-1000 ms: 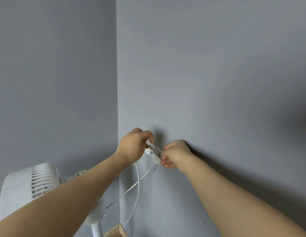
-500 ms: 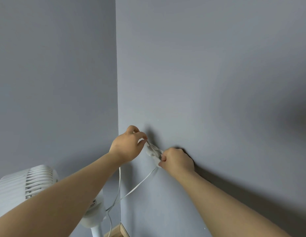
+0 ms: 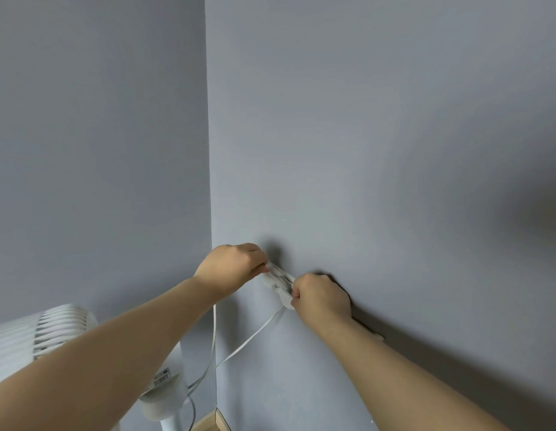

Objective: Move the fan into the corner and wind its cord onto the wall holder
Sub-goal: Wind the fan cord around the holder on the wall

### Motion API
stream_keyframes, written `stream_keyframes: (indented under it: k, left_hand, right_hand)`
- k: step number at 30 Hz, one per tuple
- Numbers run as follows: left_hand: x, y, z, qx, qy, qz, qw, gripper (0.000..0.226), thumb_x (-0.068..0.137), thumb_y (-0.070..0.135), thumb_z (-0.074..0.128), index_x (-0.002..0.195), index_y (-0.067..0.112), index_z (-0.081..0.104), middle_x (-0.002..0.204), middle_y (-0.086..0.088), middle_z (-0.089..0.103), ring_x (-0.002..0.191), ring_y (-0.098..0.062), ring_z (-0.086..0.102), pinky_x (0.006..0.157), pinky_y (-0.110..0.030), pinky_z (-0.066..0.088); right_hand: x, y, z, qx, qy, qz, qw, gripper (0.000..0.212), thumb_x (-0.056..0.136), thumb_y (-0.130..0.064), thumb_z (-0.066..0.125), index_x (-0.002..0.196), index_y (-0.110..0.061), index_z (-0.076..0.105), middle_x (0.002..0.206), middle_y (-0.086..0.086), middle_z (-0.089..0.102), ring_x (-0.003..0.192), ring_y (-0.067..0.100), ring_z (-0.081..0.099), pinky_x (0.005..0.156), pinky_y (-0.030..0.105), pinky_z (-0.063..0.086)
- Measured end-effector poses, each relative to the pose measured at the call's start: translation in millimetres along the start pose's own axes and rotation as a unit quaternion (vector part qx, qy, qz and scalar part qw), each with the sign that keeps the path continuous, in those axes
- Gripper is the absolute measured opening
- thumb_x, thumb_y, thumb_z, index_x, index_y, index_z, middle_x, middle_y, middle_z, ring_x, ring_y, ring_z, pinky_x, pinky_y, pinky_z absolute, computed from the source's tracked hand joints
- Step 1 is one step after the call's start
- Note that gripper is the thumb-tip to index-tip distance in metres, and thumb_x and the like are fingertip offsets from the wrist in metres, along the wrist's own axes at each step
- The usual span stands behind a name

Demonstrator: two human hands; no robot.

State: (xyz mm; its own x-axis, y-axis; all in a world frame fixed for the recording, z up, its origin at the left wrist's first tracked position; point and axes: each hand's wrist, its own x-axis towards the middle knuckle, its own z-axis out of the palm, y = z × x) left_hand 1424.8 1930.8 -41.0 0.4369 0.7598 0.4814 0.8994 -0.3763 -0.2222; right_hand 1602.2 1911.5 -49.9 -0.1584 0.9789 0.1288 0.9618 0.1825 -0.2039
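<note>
A white pedestal fan stands in the corner at the lower left, partly hidden by my left forearm. A small white wall holder is fixed to the right-hand grey wall, with turns of the flat white cord wound on it. My left hand pinches the cord at the holder's upper left end. My right hand grips the cord at the holder's lower right end. Two strands of cord hang from the holder down toward the fan's neck.
Two grey walls meet in a vertical corner just left of the holder. A strip of wooden floor and skirting shows at the bottom beside the fan's pole.
My left hand rose slightly and pulled the cord tighter at the holder's top. My right hand closed in on the holder's lower end. The hanging loop shifted a little.
</note>
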Motion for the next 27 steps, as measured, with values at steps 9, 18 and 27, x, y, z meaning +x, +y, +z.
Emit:
stream_keyframes:
  k: [9,18,27]
  left_hand:
    - [0.9,-1.8,-27.9,0.119,-0.121,0.060,0.984,0.047,0.079,-0.003,0.047,0.120,0.020,0.054,0.082,-0.010,0.048,0.059,-0.026,0.038,0.048,-0.028,0.019]
    - [2.2,11.2,1.4,0.150,0.018,0.052,0.987,0.052,0.021,-0.004,0.039,0.056,0.023,0.068,0.039,0.000,0.045,0.024,-0.019,0.014,0.050,-0.007,0.001]
    - [18.9,19.6,13.1,0.073,-0.057,-0.110,0.990,0.046,0.076,-0.003,0.051,0.115,0.022,0.055,0.100,-0.008,0.063,0.074,-0.029,0.063,0.044,-0.024,0.022]
  right_hand:
    - [0.5,-0.1,1.7,0.006,-0.005,0.001,1.000,0.022,0.094,-0.012,0.053,0.113,-0.013,0.065,0.118,0.009,0.067,0.108,0.027,0.065,0.081,0.030,0.052]
    - [0.1,0.3,0.8,0.005,-0.008,-0.007,1.000,0.022,0.095,-0.012,0.052,0.111,-0.015,0.066,0.118,0.008,0.067,0.109,0.027,0.064,0.082,0.030,0.051]
    - [-1.0,2.9,2.2,0.003,-0.001,-0.023,1.000,0.019,0.095,-0.014,0.052,0.106,-0.016,0.067,0.114,0.007,0.069,0.106,0.026,0.065,0.070,0.025,0.039]
